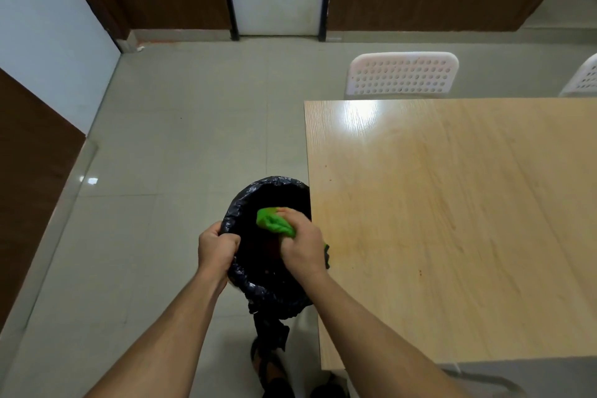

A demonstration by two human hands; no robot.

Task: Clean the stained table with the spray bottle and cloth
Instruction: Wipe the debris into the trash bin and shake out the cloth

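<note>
Two white perforated chairs point(402, 74) are standing at the far edge of the wooden tabletop point(468, 220), which is showing faint reddish specks. A black-lined bin point(274, 294) is sitting against its left edge. The left hand point(215, 247) is gripping the liner's rim; the right hand point(303, 247) is clutching the bunched green cloth point(273, 222) over the bin's opening.

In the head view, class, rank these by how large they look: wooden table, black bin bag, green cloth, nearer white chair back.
1. wooden table
2. black bin bag, though nearness to the camera may flatter it
3. nearer white chair back
4. green cloth, bunched in the right hand
</note>
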